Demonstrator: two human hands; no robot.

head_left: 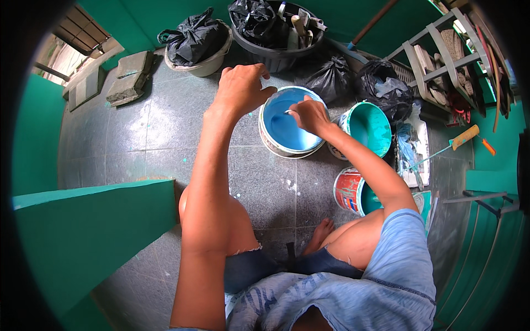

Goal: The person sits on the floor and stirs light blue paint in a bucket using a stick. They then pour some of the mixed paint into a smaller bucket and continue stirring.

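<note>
A round bucket of light blue paint [279, 144] stands on the floor in front of me. My right hand [310, 117] reaches over its right side, fingers closed on a thin pale stick [287, 112] whose short visible end points into the bucket; the rest is hidden by the hand. Beside the bucket's far left rim hovers my left hand [243, 87], thumb and fingers apart, nothing visible between them. Just right of the blue paint sits a bucket with a teal inside [369, 124]. A smaller red-labelled bucket [349, 190] stands nearer, by my right knee.
Black garbage bags [193, 41] fill a pale basin [212, 66] and a dark tub [276, 59] along the far wall. At right are a paint roller [464, 138], a white tray [422, 146] and a grey rack [441, 71]. A green ledge [99, 220] juts in at left.
</note>
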